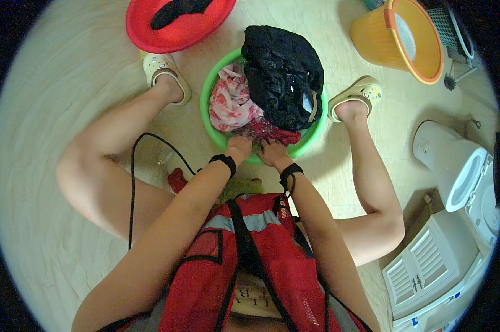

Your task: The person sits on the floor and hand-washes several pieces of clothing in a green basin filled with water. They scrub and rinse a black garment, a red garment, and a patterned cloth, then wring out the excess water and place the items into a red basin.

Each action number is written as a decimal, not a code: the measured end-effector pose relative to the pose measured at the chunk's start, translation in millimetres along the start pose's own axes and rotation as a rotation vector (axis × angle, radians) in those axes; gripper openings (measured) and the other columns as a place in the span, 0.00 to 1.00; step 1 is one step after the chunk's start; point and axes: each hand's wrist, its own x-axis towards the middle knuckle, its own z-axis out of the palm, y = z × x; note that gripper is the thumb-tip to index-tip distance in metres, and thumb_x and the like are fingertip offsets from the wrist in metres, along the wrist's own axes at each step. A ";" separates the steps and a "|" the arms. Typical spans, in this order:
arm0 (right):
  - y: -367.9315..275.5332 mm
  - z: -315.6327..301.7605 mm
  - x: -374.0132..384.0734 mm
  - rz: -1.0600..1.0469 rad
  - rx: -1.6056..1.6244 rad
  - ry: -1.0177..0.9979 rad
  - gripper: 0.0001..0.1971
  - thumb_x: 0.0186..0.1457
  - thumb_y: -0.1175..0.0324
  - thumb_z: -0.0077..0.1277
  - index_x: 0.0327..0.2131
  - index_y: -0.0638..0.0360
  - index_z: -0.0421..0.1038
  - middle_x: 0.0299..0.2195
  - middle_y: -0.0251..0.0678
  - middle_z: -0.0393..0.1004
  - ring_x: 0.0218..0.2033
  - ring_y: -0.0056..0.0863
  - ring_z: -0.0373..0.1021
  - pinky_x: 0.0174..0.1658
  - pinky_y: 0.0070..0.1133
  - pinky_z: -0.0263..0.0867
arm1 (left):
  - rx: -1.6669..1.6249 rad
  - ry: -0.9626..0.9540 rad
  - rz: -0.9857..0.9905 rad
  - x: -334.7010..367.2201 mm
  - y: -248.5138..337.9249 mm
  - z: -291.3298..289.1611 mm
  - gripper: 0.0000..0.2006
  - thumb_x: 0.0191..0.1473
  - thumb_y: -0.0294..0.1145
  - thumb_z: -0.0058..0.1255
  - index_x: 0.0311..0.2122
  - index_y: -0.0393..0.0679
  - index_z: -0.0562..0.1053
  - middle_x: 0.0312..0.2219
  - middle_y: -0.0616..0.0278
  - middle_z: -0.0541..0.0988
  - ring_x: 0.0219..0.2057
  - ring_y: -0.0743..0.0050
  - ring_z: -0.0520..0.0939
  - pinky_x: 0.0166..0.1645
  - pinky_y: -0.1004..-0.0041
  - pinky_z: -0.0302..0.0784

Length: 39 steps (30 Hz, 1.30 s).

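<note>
A green basin [206, 103] stands on the floor between my feet, filled with wet laundry. Both hands reach over its near rim. My left hand [239, 148] is closed at a dark red cloth [283, 135], its fingertips hidden. Beside it, my right hand [273, 152] has its fingers curled onto the same cloth, knuckles up. Water or suds glisten just beyond the hands. A white garment with pink-red blotches [232, 99] lies at the basin's left. A bulky black garment [283, 72] heaps over its far right side.
Far left is a red basin [189, 33] with a black cloth [178, 12] in it. An orange bucket [380, 41] stands far right. Along the right are a white toilet [454, 160] and a white slatted cabinet [427, 260]. A black cord [133, 188] loops by my left leg.
</note>
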 end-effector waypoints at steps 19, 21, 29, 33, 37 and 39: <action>10.4 -61.9 -33.8 0.091 -0.095 0.399 0.15 0.52 0.62 0.42 0.40 0.59 0.68 0.43 0.56 0.66 0.43 0.50 0.66 0.44 0.37 0.65 | -0.012 0.445 0.088 -32.0 15.1 -76.0 0.26 0.43 0.29 0.44 0.52 0.44 0.61 0.43 0.39 0.68 0.42 0.47 0.73 0.39 0.62 0.75; 7.6 -45.7 -41.9 0.041 -0.165 0.377 0.19 0.52 0.61 0.42 0.47 0.57 0.64 0.51 0.58 0.57 0.49 0.53 0.59 0.47 0.39 0.62 | -0.025 0.385 0.158 -36.9 17.0 -64.1 0.27 0.45 0.29 0.42 0.55 0.48 0.60 0.48 0.38 0.63 0.46 0.44 0.70 0.40 0.61 0.75; -2.5 17.5 -6.7 0.184 -0.076 0.306 0.28 0.52 0.57 0.43 0.57 0.52 0.52 0.58 0.66 0.32 0.57 0.65 0.38 0.54 0.47 0.49 | -0.038 0.207 0.162 3.4 11.2 -3.9 0.23 0.49 0.29 0.38 0.54 0.52 0.63 0.56 0.42 0.54 0.55 0.44 0.60 0.54 0.60 0.64; -22.3 17.9 14.5 0.282 -0.036 0.327 0.18 0.49 0.64 0.42 0.43 0.62 0.67 0.49 0.63 0.56 0.49 0.56 0.58 0.47 0.43 0.59 | -0.152 0.231 0.161 15.9 1.6 2.2 0.19 0.50 0.29 0.39 0.50 0.48 0.66 0.51 0.49 0.64 0.50 0.54 0.67 0.51 0.62 0.67; 20.0 60.7 64.4 0.071 -0.107 0.239 0.12 0.48 0.66 0.42 0.31 0.61 0.72 0.34 0.50 0.73 0.36 0.44 0.71 0.38 0.42 0.64 | -0.087 0.394 0.255 31.7 -5.0 11.3 0.15 0.50 0.32 0.40 0.44 0.47 0.71 0.41 0.53 0.74 0.41 0.59 0.76 0.43 0.63 0.72; 26.1 56.4 60.8 0.029 -0.067 0.276 0.12 0.50 0.65 0.40 0.36 0.58 0.69 0.35 0.49 0.72 0.38 0.43 0.70 0.39 0.47 0.62 | -0.059 0.513 0.311 35.3 -6.2 12.4 0.15 0.51 0.31 0.40 0.45 0.46 0.70 0.40 0.53 0.75 0.40 0.58 0.76 0.42 0.63 0.72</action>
